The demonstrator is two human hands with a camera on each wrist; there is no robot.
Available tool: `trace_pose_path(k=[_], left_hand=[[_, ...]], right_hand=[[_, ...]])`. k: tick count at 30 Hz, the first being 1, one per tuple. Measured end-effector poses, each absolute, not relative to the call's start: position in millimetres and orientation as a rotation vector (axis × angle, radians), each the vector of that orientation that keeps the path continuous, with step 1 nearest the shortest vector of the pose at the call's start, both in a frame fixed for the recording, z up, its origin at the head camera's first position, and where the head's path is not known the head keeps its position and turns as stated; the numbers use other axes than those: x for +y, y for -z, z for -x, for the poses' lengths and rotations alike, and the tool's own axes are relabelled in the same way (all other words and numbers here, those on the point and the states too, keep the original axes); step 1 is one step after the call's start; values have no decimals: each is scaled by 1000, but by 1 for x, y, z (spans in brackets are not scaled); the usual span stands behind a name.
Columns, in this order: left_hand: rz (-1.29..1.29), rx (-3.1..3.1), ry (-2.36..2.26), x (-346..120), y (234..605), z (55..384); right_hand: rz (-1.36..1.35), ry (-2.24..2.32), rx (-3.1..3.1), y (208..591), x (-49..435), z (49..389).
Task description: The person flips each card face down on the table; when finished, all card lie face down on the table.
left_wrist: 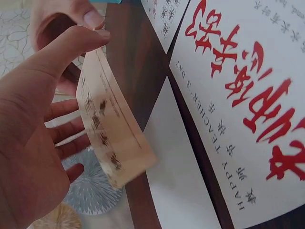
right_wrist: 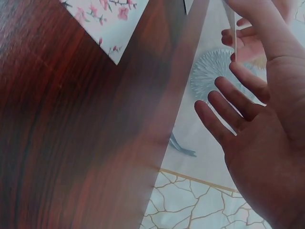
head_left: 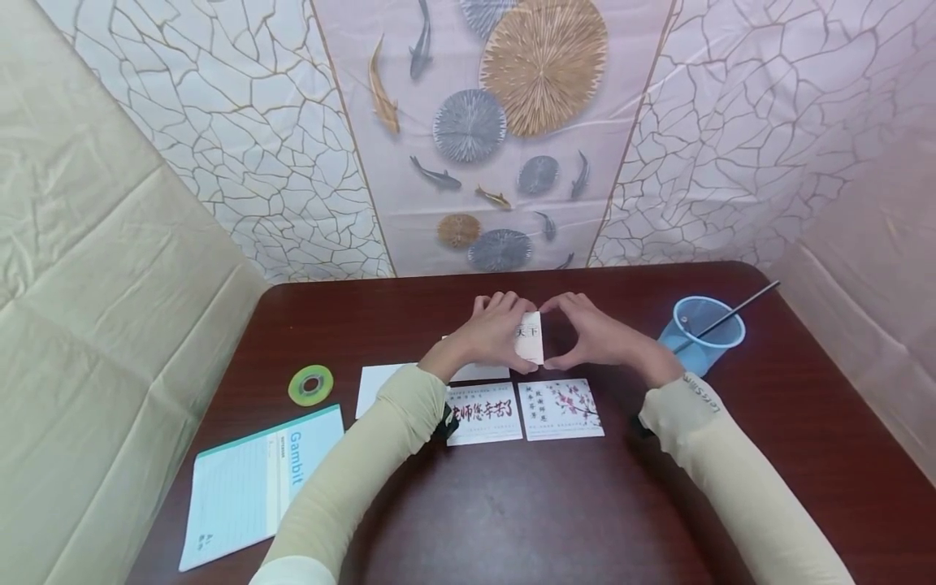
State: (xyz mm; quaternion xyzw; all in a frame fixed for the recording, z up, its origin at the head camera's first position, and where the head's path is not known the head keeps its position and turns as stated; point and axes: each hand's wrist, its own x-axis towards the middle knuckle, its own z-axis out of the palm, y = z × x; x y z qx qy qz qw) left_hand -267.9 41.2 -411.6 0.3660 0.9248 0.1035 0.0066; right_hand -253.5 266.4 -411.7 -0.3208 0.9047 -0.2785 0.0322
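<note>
A small cream card (head_left: 530, 338) with black characters is held up above the table, its printed face toward me. My left hand (head_left: 497, 331) grips it between thumb and fingers, covering its left part; in the left wrist view the card (left_wrist: 112, 124) stands tilted beside the open palm. My right hand (head_left: 592, 333) curves in from the other side, thumb and index fingertips right at the card's right corners. Its other fingers (right_wrist: 228, 102) spread loosely in the right wrist view. Below lie a card with red calligraphy (head_left: 483, 413) and a card with pink blossoms (head_left: 561, 409).
White cards (head_left: 376, 382) lie partly under my left forearm. Farther left are a green roll of tape (head_left: 300, 388) and a notebook (head_left: 241, 479). At the right stands a light blue mesh cup (head_left: 687, 337) with a dark stick (head_left: 746, 302) leaning out. A patterned cloth hangs behind the table.
</note>
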Motion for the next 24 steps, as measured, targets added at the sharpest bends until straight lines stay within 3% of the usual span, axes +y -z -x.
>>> trace_pose_path(k=[8,24], left_hand=[[-1137,2915,-409,40,411,270],[-1067,2399,-1453,18,398,272]], right_hand=[[889,904,2755,417,265,251],[840,918,2739,431,266,255]])
